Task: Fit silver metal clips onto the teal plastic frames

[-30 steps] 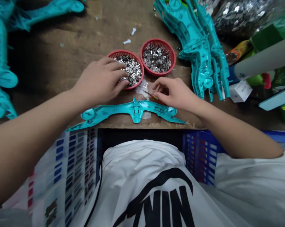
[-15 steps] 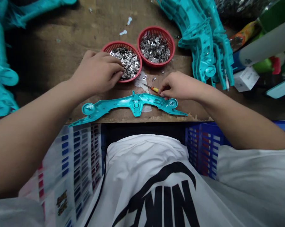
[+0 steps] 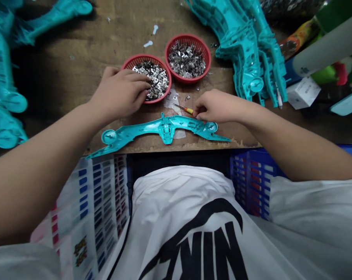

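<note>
My left hand (image 3: 122, 91) reaches over the near-left rim of a red plastic basket (image 3: 169, 79), its bent fingers among small shiny metal clips (image 3: 158, 79). Whatever its fingertips pinch is hidden. My right hand (image 3: 212, 105) is closed on the handle end of a small screwdriver (image 3: 188, 110) with a yellow-and-red handle, its thin shaft pointing up and to the left. Just below both hands, a long turquoise plastic part (image 3: 146, 127) lies across the table's front edge, with a round cup near each end and a block in the middle.
A second red basket (image 3: 209, 58) of metal pieces stands beside the first. Turquoise parts are piled at left (image 3: 3, 77) and at right (image 3: 237, 50). Loose clips lie near the baskets. A small white box (image 3: 303, 93) sits at right. Crates (image 3: 249, 179) flank my lap.
The view has shifted slightly, so the baskets and parts sit a little differently in the picture. Both hands keep nearly the same positions, the left at the clips and the right at the screwdriver.
</note>
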`<control>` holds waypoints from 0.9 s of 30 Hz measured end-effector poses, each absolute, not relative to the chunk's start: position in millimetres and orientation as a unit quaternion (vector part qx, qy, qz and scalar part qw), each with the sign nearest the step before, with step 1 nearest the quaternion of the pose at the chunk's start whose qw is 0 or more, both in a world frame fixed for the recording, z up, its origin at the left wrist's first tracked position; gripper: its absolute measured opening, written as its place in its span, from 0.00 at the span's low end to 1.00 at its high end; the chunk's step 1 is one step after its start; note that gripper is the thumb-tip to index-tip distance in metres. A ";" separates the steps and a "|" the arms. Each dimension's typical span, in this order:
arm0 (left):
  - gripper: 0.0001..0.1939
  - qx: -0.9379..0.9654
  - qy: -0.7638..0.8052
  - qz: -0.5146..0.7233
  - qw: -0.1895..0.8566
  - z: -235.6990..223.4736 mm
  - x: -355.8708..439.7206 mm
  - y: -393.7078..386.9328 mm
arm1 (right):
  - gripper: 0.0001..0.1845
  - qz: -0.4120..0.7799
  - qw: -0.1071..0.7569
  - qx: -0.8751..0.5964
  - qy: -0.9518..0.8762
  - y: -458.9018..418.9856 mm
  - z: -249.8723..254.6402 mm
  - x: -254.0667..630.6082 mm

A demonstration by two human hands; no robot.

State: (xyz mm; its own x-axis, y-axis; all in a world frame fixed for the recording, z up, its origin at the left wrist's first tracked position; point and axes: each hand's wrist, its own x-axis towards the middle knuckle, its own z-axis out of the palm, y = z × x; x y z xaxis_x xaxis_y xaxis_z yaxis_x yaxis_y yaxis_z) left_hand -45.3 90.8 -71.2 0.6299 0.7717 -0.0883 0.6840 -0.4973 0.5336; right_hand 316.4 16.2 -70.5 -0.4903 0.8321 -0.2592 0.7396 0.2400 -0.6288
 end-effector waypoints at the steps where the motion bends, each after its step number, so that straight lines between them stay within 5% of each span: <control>1: 0.29 0.860 0.422 0.082 0.273 -71.6 -45.2 90.8 | 0.09 0.353 0.058 -0.500 -0.789 16.3 -70.3 316.2; 12: 0.29 0.859 0.430 0.093 0.261 -76.9 -43.9 89.4 | 0.17 0.371 0.131 -0.544 -0.741 12.9 -67.7 309.3; 27: 0.29 0.879 0.409 0.060 0.239 -77.4 -42.7 89.0 | 0.15 0.369 0.100 -0.526 -0.760 17.9 -68.4 312.9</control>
